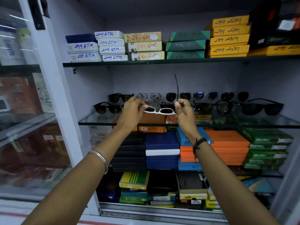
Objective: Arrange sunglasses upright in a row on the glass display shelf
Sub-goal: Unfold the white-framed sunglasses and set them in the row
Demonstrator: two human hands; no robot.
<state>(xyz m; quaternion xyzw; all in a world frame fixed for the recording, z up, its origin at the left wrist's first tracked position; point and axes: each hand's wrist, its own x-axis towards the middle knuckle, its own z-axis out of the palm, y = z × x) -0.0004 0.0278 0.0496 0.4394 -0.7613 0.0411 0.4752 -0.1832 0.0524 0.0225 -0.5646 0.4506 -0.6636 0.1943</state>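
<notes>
Sunglasses (159, 110), one white-framed pair, pinched shut in left grip (133, 111) and right grip (184, 112).

Bare glass shelf (97, 118) front-left lies open; dark sunglasses (203, 101) crowd the back and right.

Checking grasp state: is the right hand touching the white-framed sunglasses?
Touching. The head view shows the right hand pinching the white-framed sunglasses at their right end, with the black temple arm rising from its fingertips.
</notes>
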